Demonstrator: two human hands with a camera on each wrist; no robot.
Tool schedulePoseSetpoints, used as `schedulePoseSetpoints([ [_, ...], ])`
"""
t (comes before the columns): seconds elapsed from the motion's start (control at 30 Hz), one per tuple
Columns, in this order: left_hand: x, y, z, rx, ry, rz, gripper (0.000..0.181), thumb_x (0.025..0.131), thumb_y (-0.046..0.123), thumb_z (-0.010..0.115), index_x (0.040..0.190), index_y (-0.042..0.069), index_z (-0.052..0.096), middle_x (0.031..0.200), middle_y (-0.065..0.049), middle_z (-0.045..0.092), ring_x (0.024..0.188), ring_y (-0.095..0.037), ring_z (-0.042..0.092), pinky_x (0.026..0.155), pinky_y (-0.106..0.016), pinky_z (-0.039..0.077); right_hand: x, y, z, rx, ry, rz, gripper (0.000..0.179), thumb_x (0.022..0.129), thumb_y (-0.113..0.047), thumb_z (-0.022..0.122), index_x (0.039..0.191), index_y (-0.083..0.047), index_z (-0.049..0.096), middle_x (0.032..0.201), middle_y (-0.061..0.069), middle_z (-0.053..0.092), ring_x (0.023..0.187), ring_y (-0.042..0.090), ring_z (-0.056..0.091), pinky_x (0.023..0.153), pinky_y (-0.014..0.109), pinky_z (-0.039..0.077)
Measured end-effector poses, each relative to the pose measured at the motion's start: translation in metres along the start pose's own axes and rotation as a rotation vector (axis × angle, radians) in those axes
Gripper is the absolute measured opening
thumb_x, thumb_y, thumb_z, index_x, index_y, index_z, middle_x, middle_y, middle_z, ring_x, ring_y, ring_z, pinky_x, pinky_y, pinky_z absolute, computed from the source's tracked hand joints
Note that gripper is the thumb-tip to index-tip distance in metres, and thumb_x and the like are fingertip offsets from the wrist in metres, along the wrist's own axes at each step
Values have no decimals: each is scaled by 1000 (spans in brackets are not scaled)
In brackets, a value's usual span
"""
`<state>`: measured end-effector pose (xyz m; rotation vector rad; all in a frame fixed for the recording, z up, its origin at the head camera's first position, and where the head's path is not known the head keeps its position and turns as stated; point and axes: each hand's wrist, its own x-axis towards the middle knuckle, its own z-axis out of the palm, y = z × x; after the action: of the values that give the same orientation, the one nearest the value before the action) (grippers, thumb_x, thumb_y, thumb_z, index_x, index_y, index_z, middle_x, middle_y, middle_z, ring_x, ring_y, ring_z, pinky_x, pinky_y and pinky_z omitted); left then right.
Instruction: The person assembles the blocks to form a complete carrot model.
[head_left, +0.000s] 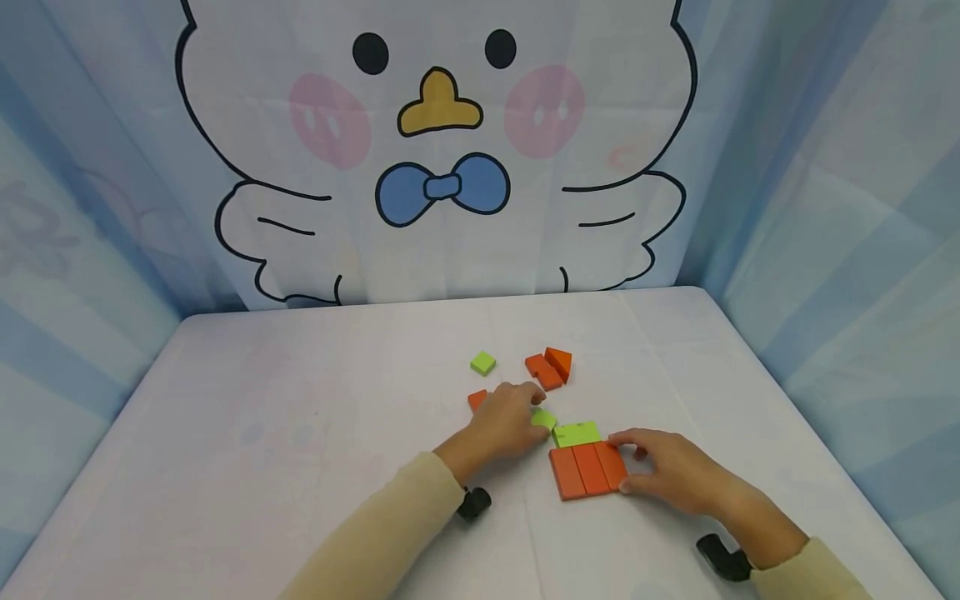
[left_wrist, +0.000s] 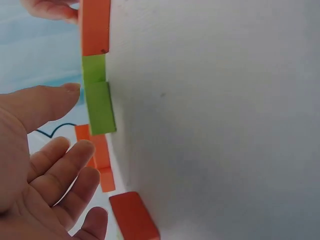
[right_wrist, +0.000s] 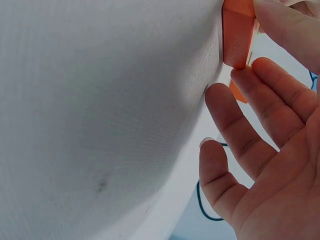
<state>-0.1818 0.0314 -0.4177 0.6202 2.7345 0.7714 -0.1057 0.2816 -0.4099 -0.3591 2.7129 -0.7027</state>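
Note:
Several orange-red blocks lie side by side as a flat rectangle on the white table. Against their far edge sits a green block, and a second green block lies just left of it, partly covered by my left hand. In the left wrist view that hand's thumb and loosely bent fingers spread beside the green blocks, holding nothing. My right hand pinches the rightmost orange block by its ends, between thumb and fingertips.
Beyond my left hand are a small green block, a notched orange block and an orange triangular block. Another orange block is partly hidden behind the left hand. A curtain with a cartoon bird hangs behind the table.

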Motion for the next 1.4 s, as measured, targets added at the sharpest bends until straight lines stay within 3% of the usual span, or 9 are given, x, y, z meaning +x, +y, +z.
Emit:
schedulePoseSetpoints([
  [0.17, 1, -8, -16, -27, 21, -47, 47, 89, 29, 78, 131, 13, 63, 120, 1, 65, 103, -18, 55, 87, -34, 49, 0, 1, 0, 3, 0, -2, 58, 83, -32, 83, 133, -11, 61, 116, -2, 62, 96, 18, 53, 82, 41, 49],
  [0.43, 12, -39, -41, -54, 88, -113, 51, 91, 27, 76, 137, 14, 58, 129, -5, 60, 110, -23, 54, 96, -39, 48, 0, 1, -1, -2, 2, -15, 59, 83, -32, 83, 133, -11, 61, 117, -2, 62, 96, 18, 53, 82, 40, 49],
  [0.67, 23, -60, -47, -18, 160, -184, 51, 90, 23, 77, 137, 13, 59, 127, -11, 59, 112, -27, 55, 95, -40, 48, -2, -1, -2, 10, -1, -8, 59, 83, -31, 83, 134, -10, 61, 118, -1, 62, 96, 18, 53, 82, 41, 49],
  [0.83, 30, -68, -48, -37, 159, -214, 51, 92, 21, 75, 139, 14, 57, 129, -12, 58, 116, -30, 54, 99, -44, 45, -2, -2, -3, 10, -7, 8, 59, 83, -31, 83, 134, -11, 61, 116, -2, 62, 96, 19, 53, 83, 42, 49],
  [1.1, 36, -75, -45, -53, 84, -204, 46, 93, 4, 62, 138, 15, 58, 132, -14, 57, 113, -29, 53, 97, -44, 44, -1, -1, -1, 12, -8, 2, 59, 83, -32, 83, 134, -12, 61, 116, -3, 62, 95, 18, 53, 83, 41, 49],
  [1.4, 30, -76, -47, 14, 121, -127, 37, 92, 14, 67, 129, 10, 62, 122, -4, 63, 119, -30, 49, 100, -45, 40, -1, 0, -1, -1, -1, -8, 59, 83, -32, 83, 134, -12, 61, 117, -2, 62, 96, 18, 53, 83, 41, 49],
])
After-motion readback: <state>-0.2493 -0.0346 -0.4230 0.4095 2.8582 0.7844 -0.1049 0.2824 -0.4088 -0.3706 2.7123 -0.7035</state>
